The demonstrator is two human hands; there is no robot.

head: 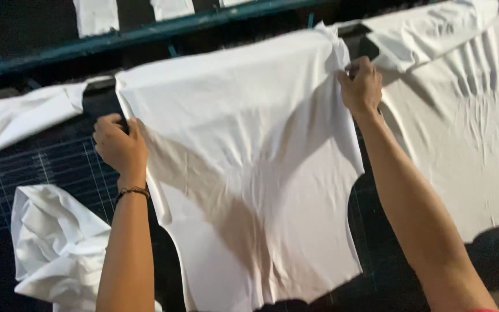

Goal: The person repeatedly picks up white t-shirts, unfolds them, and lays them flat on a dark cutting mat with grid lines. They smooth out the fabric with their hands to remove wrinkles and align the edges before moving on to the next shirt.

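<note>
both hands grasp a white cloth panel (244, 167) spread across the middle of the frame, the left hand (119, 144) pinching its left edge and the right hand (362, 86) clenched on its upper right corner.

White cloth panel (249, 173), plain. Dark bench (59, 167) with pale grid lines. Teal bar (145, 32) upper frame. Dark braided wristband (133, 191).

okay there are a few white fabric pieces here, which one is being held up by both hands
The middle white cut fabric panel: the left hand and right hand grip its upper corners; the others lie flat or crumpled.
</note>
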